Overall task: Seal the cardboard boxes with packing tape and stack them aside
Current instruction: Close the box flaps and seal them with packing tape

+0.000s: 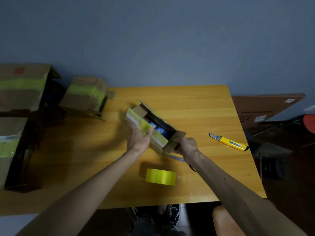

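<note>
Open box is mid-frame over the tabletop, lying diagonally, top not yet closed. Blue packs show inside.

Left hand wraps the near long flap, thumb on the yellow tape strip stuck along it. Right hand clamps the end flap at the box's lower-right corner. We read this as a two-point hold that steadies the box so the long flap can fold over the contents. That's our judgement, not something we see.

Tape roll lies just below the box, between the forearms. Utility knife is right of centre, blade out, well apart from the box. We guess both are parked in reach for the next strip and cut. Three taped boxes sit at frame left, likely the finished ones set aside.

Unclear:
- Right-hand fingertips are hidden behind the flap, so we can't tell how deep the grip goes.
- We can't tell whether the box rests on the tabletop or is lifted.
- Scissors are mostly under the right forearm; only the blades show.
- The lower-left taped box is cut off by the frame edge.
- Light is dim and the pack labels are unreadable.
- Flat carton at right is in shadow, its markings too small to read.
</note>
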